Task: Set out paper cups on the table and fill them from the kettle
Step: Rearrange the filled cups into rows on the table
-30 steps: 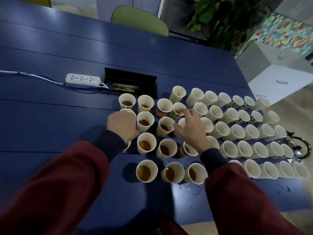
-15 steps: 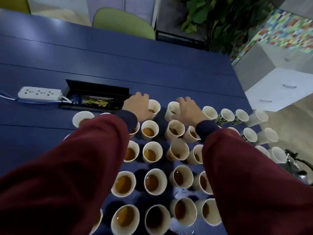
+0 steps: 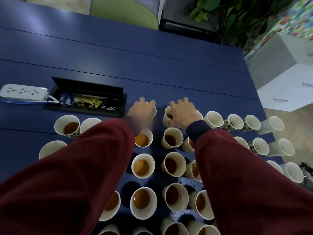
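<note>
Fingers [image 3: 185,101] of the right hand [image 3: 183,114] spread wide over the far rim of a white paper cup [image 3: 166,116] holding dark amber liquid, and the thumb presses its near wall, a grip from above. The blurred left hand [image 3: 140,111] arches its fingers over a second paper cup [image 3: 153,111], of which only a sliver of rim shows; whether it grips or merely rests there cannot be told. Navy cuffs [image 3: 198,131] lead back into maroon sleeves [image 3: 245,184]. At 6 o'clock of the hands stand rows of filled paper cups [image 3: 141,167], upright and close-set. At 3 o'clock of the right hand stand empty white cups [image 3: 213,119], and among them are green-and-black printed cups [image 3: 232,123] whose lettering is too small to read. All sit on the dark blue table [image 3: 169,65]. At 9 o'clock of the left hand lies an open black cable box [image 3: 88,99] sunk in the tabletop, with a white power strip [image 3: 23,92] just beyond it. At 12 o'clock, past the table's far edge, is a green chair [image 3: 123,12] — at 1 o'clock, leafy plants [image 3: 237,17].
</note>
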